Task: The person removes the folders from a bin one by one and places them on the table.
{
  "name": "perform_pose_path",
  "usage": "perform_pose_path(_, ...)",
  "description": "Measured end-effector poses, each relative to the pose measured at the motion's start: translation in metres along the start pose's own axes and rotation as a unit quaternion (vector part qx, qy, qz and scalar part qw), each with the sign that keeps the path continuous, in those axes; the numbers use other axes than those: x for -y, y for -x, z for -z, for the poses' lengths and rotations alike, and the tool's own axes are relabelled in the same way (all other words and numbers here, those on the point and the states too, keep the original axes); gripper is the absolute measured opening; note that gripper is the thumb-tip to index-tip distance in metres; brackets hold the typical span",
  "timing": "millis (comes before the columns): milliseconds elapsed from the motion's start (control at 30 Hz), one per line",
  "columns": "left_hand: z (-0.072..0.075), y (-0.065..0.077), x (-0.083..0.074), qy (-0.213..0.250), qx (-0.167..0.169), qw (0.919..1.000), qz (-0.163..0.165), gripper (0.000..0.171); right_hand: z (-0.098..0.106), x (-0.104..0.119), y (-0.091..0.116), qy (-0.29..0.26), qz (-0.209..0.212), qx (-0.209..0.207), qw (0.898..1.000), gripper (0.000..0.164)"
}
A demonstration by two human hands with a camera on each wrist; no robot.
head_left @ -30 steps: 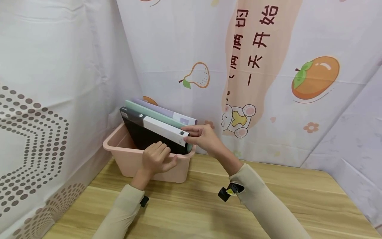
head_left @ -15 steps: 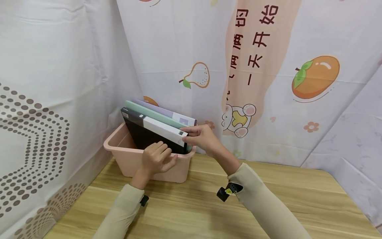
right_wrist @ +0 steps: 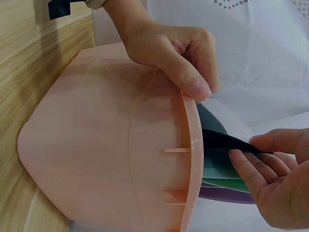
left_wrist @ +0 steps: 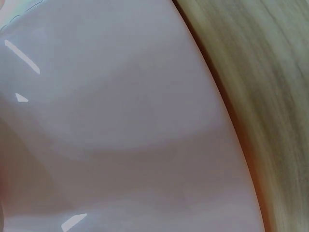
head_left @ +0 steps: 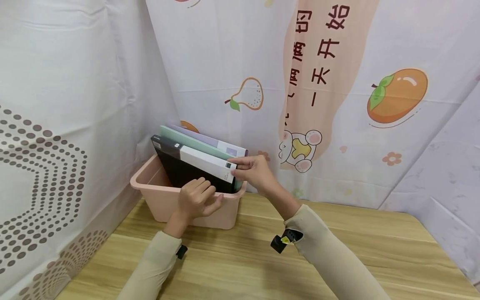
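A pink plastic bin (head_left: pixel 159 207) stands on the table, holding three upright file folders that lean and stick out above its rim. At the front is a black folder (head_left: pixel 176 166) with a white spine label; behind it come a mint-green folder (head_left: pixel 198 143) and a lilac folder (head_left: pixel 195 135). My left hand (head_left: pixel 196 198) grips the bin's front rim, fingers curled over it. With thumb and fingers, my right hand (head_left: pixel 255 173) pinches the black folder at its right end, as the right wrist view also shows at the folder's dark edge (right_wrist: pixel 231 140). The bin's smooth wall (left_wrist: pixel 135 116) fills most of the left wrist view.
The wood-grain table (head_left: pixel 240 266) extends in front of the bin and to its right. A printed white curtain (head_left: pixel 210 50) hangs close behind the bin, and another dotted curtain (head_left: pixel 56 104) hangs at the left.
The right hand and the folders' upper edges shift only slightly. The left hand keeps its grip on the bin rim, and the bin stays in place.
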State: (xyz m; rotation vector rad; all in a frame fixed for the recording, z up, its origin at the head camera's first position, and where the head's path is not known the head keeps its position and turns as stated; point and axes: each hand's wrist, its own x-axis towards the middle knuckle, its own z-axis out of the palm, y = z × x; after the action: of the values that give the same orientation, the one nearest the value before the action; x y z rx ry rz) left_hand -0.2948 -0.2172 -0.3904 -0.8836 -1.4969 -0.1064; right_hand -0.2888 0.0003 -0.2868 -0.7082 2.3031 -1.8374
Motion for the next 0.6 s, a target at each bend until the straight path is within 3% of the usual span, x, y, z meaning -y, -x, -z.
perform_pose_path(200,0.0008,-0.0018,0.0003,0.012,0.002,0.9999,0.003,0.039,-0.0019,0.0002,-0.0016,0.014,-0.007,-0.019,1.0,0.031)
perform_pose_path(600,0.0036,-0.001,0.0001,0.048,0.046,0.9977,0.005,0.047,-0.0013,0.0029,0.0007,0.009,-0.001,-0.006,1.0,0.033)
